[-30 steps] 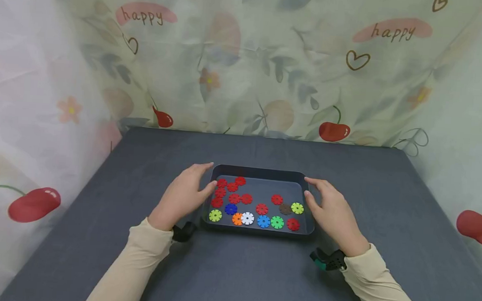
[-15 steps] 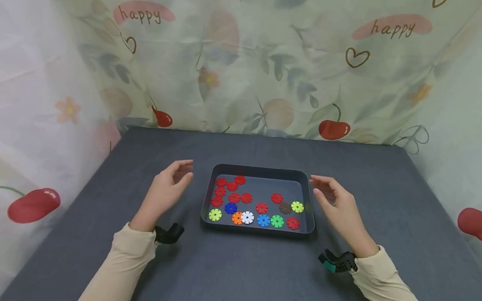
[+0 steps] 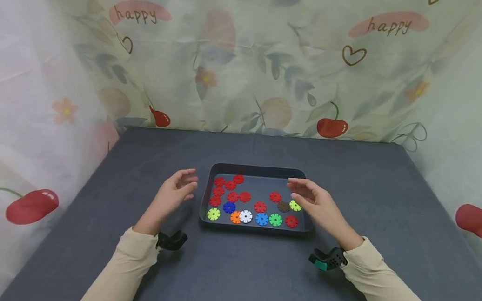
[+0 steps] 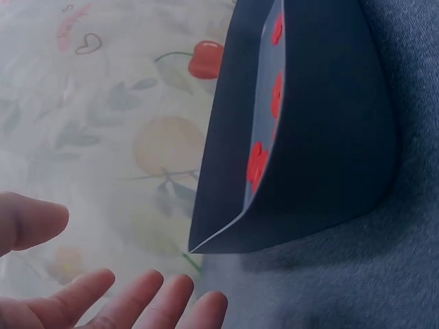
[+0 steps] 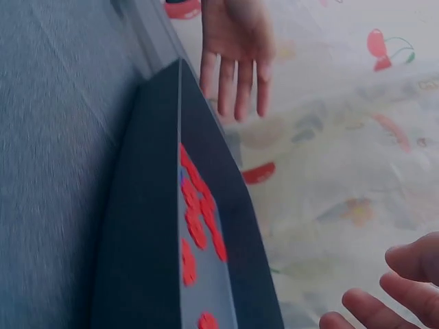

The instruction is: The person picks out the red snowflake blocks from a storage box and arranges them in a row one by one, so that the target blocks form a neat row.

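A shallow dark tray (image 3: 256, 229) holds several flat plastic discs with notched edges. Red discs (image 3: 232, 196) cluster at its left, while a white disc (image 3: 245, 216), a blue disc (image 3: 262, 219) and a green disc (image 3: 276, 219) lie along the near side. My left hand (image 3: 169, 197) hovers beside the tray's left end, apart from it, fingers relaxed and holding nothing. Over the right end reaches my right hand (image 3: 322, 208), its loose fingers above the tray near a yellow-green disc (image 3: 295, 205). The left wrist view shows the tray's outer wall (image 4: 329, 137) beyond spread fingers.
The tray stands on a table with a dark grey cloth (image 3: 241, 271). A patterned curtain (image 3: 247, 67) hangs behind the table's far edge, with more fabric on both sides. Each wrist wears a black camera mount (image 3: 171, 241).
My left hand has drawn away from the tray's left side. My right hand moved slightly outward, then came in over the tray's right end. The discs have stayed in place.
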`<state>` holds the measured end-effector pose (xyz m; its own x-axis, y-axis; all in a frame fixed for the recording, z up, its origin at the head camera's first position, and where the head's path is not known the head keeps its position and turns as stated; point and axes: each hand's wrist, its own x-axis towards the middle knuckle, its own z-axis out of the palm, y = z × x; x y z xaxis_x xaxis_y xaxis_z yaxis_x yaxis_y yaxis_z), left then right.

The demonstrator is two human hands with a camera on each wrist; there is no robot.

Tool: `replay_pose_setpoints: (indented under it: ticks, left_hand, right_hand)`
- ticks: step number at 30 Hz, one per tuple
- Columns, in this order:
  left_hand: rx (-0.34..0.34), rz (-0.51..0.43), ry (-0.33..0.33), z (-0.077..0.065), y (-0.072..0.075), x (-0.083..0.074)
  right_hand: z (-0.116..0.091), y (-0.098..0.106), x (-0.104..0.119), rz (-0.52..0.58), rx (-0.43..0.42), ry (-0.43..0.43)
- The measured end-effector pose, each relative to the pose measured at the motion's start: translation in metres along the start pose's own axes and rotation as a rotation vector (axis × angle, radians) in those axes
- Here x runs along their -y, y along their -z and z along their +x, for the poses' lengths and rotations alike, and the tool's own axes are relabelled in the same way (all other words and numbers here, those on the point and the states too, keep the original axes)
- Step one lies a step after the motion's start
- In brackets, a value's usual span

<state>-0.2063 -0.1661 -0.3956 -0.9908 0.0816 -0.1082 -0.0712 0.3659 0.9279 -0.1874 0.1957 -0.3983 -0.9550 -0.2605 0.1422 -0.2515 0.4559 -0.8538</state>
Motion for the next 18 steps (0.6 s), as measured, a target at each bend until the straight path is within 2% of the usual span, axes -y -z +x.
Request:
replay_pose_setpoints:
  ticks: [7,18]
  left_hand:
    - [0.051,-0.134,0.076,0.006,-0.004,0.007]
    - [0.131,-0.222,0.185,0.019,-0.015,0.017]
  right_hand:
    - [0.014,-0.021,0.004,0.040,0.072,-0.020]
    - [0.029,-0.050,-0.005,0.028,0.130,-0.119]
